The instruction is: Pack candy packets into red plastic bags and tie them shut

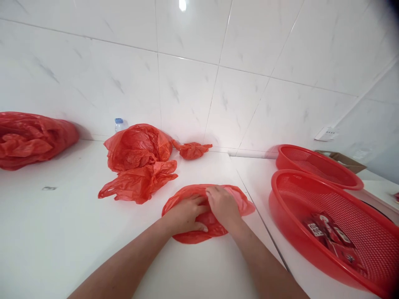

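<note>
A red plastic bag [240, 201] lies bunched on the white counter [62, 232] in front of me. My left hand [187, 214] rests on its left part with fingers curled and pressed into the plastic. My right hand [222, 205] lies over its middle, fingers bent down and gripping the film. The two hands touch each other on top of the bag.
More crumpled red bags [140, 160] lie behind, with a small knotted red bundle [193, 150] and a bottle with a blue cap [119, 123] by the tiled wall. A big red bag [28, 139] sits far left. Two red mesh baskets [318, 166] stand right; the nearer basket [280, 207] holds red packets [332, 236].
</note>
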`<act>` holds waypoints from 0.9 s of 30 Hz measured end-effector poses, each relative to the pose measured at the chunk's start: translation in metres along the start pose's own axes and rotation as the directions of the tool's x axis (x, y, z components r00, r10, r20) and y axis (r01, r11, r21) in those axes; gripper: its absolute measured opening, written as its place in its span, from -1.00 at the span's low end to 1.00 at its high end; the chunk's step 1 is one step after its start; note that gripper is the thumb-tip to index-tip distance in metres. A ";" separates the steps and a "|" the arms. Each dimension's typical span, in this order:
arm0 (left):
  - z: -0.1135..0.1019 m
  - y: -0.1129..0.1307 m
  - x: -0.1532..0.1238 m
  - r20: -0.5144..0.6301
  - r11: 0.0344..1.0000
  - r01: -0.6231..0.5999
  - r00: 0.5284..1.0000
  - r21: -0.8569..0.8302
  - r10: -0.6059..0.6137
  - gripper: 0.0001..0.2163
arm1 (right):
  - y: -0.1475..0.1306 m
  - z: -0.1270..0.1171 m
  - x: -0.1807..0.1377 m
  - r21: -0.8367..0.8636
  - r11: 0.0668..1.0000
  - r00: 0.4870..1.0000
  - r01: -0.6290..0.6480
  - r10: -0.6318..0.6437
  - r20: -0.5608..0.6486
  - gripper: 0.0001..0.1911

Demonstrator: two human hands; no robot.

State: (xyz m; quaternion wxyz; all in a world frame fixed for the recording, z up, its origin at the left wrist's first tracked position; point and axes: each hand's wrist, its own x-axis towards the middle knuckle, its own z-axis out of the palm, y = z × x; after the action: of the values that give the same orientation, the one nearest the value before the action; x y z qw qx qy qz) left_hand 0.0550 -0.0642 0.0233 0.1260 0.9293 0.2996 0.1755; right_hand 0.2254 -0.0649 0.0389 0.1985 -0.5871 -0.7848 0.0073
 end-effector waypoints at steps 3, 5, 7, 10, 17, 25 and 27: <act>-0.009 0.007 -0.003 -0.020 0.994 -0.050 0.998 0.092 0.052 -0.81 | 0.001 0.013 0.000 0.131 0.988 0.993 0.077 -0.088 0.080 -0.67; -0.017 0.010 -0.011 -0.042 0.983 -0.029 0.998 0.181 0.037 -0.81 | 0.010 0.018 0.002 0.146 0.986 0.990 0.080 -0.096 0.106 -0.64; -0.026 0.009 -0.025 -0.083 0.968 0.004 0.996 0.249 0.017 -0.79 | 0.019 0.019 0.003 0.138 0.989 0.987 0.058 -0.077 0.138 -0.52; -0.036 0.002 -0.046 -0.142 0.945 0.054 0.990 0.323 -0.008 -0.82 | 0.026 0.018 0.005 0.101 0.995 0.983 0.021 -0.039 0.181 -0.35; -0.033 -0.015 -0.060 -0.274 0.890 0.131 0.962 0.436 -0.008 -0.69 | 0.004 0.017 0.002 -0.005 0.999 0.996 -0.039 0.039 0.078 -0.52; -0.024 -0.013 -0.062 -0.332 0.914 0.142 0.943 0.379 -0.009 -0.66 | -0.006 0.034 0.000 0.106 0.969 0.971 0.222 -0.230 0.062 -0.61; -0.026 -0.015 -0.064 -0.404 0.905 0.175 0.915 0.389 -0.004 -0.64 | 0.001 0.036 0.004 0.100 0.965 0.966 0.243 -0.250 0.070 -0.59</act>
State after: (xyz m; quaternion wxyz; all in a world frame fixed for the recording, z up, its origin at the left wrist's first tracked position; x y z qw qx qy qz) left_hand -0.0119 -0.0873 0.0260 -0.1300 0.8650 0.3923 0.2845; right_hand 0.2143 -0.0534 0.0070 0.1918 -0.4745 -0.8581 0.0424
